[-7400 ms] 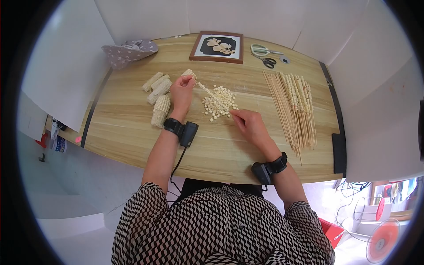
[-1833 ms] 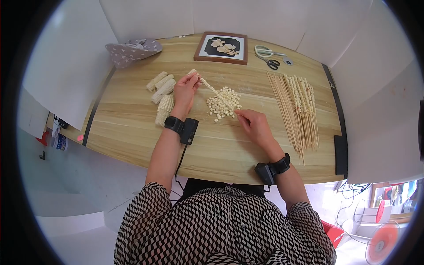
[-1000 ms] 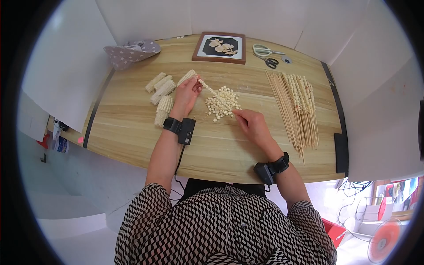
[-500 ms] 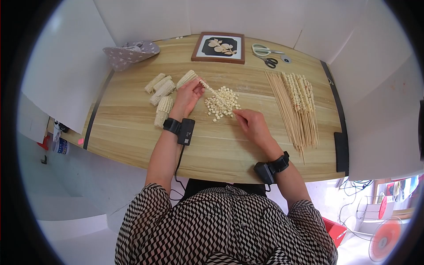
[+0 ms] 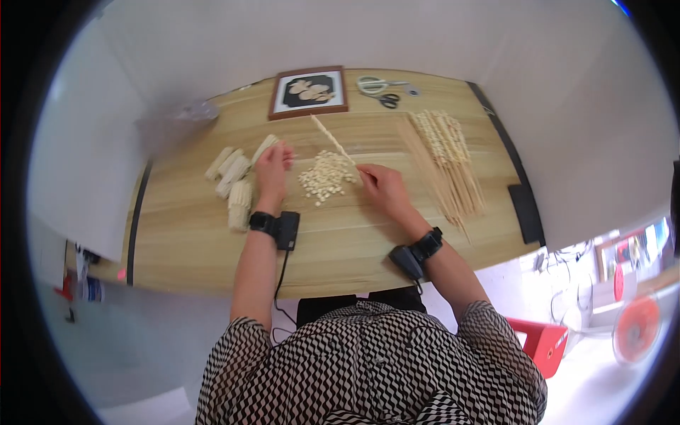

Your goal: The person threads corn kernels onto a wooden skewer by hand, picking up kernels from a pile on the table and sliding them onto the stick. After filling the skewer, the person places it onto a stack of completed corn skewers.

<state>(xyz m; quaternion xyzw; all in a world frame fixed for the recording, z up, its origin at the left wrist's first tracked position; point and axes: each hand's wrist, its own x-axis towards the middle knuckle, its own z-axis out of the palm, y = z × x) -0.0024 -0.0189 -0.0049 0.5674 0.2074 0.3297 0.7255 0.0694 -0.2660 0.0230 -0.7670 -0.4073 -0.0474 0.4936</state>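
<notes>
My right hand (image 5: 386,188) is closed in a pinch on the lower end of a skewer (image 5: 331,138), which slants up and left. Pale corn kernels are threaded along it. Beneath it lies a heap of loose corn kernels (image 5: 324,177). To the left of the heap, my left hand (image 5: 273,173) is apart from the skewer, its fingers curled together; whatever may be between them is too small and blurred to make out. A corn cob (image 5: 265,145) lies just behind that hand and is partly covered by it.
Several more cobs (image 5: 239,205) lie at left. On the right are bare skewers (image 5: 432,173) beside kernel-loaded skewers (image 5: 445,138). A framed picture (image 5: 309,92), pale-handled scissors (image 5: 372,86) and black scissors (image 5: 388,100) lie at the back. A blurred cloth item (image 5: 177,122) sits at back left.
The skewer's tip has swung up and away from my left hand, which no longer touches it. My right hand still grips the skewer. The whole view has shifted and tilted.
</notes>
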